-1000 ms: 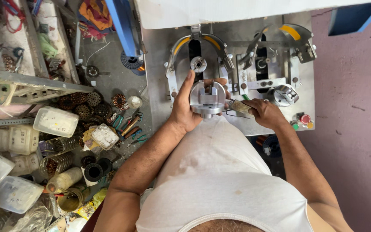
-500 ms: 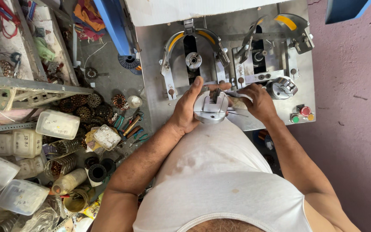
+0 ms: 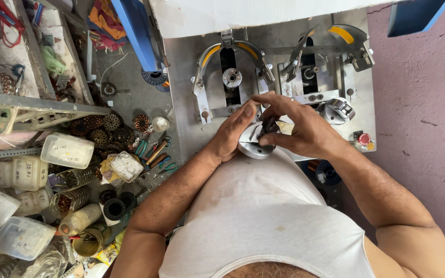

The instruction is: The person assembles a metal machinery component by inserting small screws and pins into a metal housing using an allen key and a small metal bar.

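Note:
A round silver metal part [image 3: 252,146] sits at the near edge of a grey metal machine bench [image 3: 184,92], close to my belly. My left hand [image 3: 231,133] grips its left side, thumb stretched up over the top. My right hand [image 3: 298,127] is curled over the right side, fingers pinching a small dark piece [image 3: 270,126] against the part. What lies under my right palm is hidden. Behind the hands stand two winding fixtures with yellow-tipped curved arms [image 3: 231,54], and a shiny metal cap [image 3: 340,109] rests on the right.
Left of the bench is a cluttered surface: pliers and screwdrivers [image 3: 155,152], round wound stator cores [image 3: 110,128], clear plastic boxes [image 3: 68,150] and jars [image 3: 81,218]. A blue post [image 3: 136,33] rises behind. A red button [image 3: 364,138] sits at the bench's right. Pink wall on the right.
Both hands drew the round part nearer to my body, off the fixture area. My right hand has moved over the part's top and now pinches a small dark piece.

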